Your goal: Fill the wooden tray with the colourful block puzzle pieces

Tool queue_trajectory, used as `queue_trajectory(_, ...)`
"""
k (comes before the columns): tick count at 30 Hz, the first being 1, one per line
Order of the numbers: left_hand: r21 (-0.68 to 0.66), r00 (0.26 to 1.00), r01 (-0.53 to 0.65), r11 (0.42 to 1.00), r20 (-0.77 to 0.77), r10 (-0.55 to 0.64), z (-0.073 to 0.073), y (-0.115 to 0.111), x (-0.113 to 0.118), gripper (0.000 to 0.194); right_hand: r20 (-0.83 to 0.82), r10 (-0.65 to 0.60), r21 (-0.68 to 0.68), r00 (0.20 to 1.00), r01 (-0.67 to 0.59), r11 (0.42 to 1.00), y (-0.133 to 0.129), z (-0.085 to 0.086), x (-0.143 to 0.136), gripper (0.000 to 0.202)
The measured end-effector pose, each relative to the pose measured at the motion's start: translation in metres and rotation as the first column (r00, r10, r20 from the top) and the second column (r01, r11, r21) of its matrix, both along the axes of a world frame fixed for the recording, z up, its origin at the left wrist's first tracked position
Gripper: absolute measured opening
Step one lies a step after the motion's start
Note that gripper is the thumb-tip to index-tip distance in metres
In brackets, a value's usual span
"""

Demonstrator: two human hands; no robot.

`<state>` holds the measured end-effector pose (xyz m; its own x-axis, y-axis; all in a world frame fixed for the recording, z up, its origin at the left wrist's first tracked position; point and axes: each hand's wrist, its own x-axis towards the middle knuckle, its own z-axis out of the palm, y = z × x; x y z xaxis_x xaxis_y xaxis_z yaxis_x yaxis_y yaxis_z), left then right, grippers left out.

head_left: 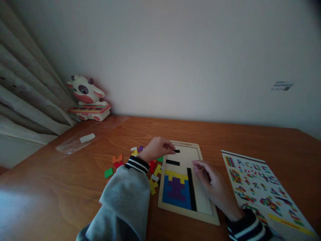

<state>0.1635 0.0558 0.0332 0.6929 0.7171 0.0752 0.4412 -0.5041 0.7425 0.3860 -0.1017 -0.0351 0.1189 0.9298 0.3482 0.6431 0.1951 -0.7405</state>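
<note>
I have just the head view to go by. In it I see a shallow wooden board [187, 159] lying flat on the surface [205, 134], with both hands over it. Its near end is the built-up part: a blue area [166, 190] fitted around a purple shape [175, 189], with a yellow band [173, 174] against its far edge. A long black bar [192, 190] runs along the right side of that block. Farther up, a shorter black bar [173, 162] lies by itself, and the far end and right strip are mostly bare. I'd put it at under half filled.

The left hand [159, 148] reaches over the board's far left, fingertips meeting at a small black piece [177, 151]; I can't tell from here whether they grip it or only touch it. The right hand [214, 187] is over the board's right side, fingers loosely curled, nothing visible in them; I can't tell whether the tips are closed.

Plenty remains unplaced: loose pieces [152, 187] in yellow, red, green, white, orange and purple lie to the board's left, some hidden by the left forearm. The printed sheet [255, 180] lies to the right, apart from the board.
</note>
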Motion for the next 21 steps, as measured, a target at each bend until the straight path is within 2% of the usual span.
queue_trajectory(4,-0.069,0.978,0.179,0.981,0.125,-0.169,-0.008,-0.029,0.032,0.023,-0.042,-0.004,-0.009,0.999,0.003,1.0,0.001,0.002,0.0,0.031)
queue_trajectory(7,-0.058,0.969,0.18,0.982,0.183,-0.166,-0.014,-0.041,0.042,0.024,-0.106,-0.014,-0.012,0.994,0.013,1.0,0.002,0.004,-0.003,0.033)
queue_trajectory(9,0.0,0.97,0.154,0.988,0.19,-0.151,-0.018,-0.045,0.042,0.026,-0.16,-0.025,-0.022,0.987,0.022,1.0,0.003,0.006,-0.004,0.032)
queue_trajectory(12,0.223,0.976,0.084,0.971,0.177,-0.125,-0.025,-0.05,0.031,0.028,-0.209,-0.04,-0.041,0.977,0.032,0.999,0.006,0.008,-0.005,0.033)
queue_trajectory(15,0.452,0.981,0.034,0.891,0.156,-0.117,-0.034,-0.055,0.006,0.026,-0.194,-0.103,-0.048,0.976,0.095,0.994,0.013,0.007,-0.004,0.035)
queue_trajectory(18,0.522,0.985,0.113,0.845,0.051,-0.164,-0.039,-0.063,-0.019,0.028,-0.115,-0.089,-0.057,0.989,0.083,0.995,0.021,0.003,-0.003,0.032)
queue_trajectory(21,0.542,0.985,0.16,0.825,-0.03,-0.171,-0.039,-0.069,-0.031,0.032,-0.03,-0.041,-0.036,0.999,0.04,0.999,0.027,0.0,-0.002,0.028)
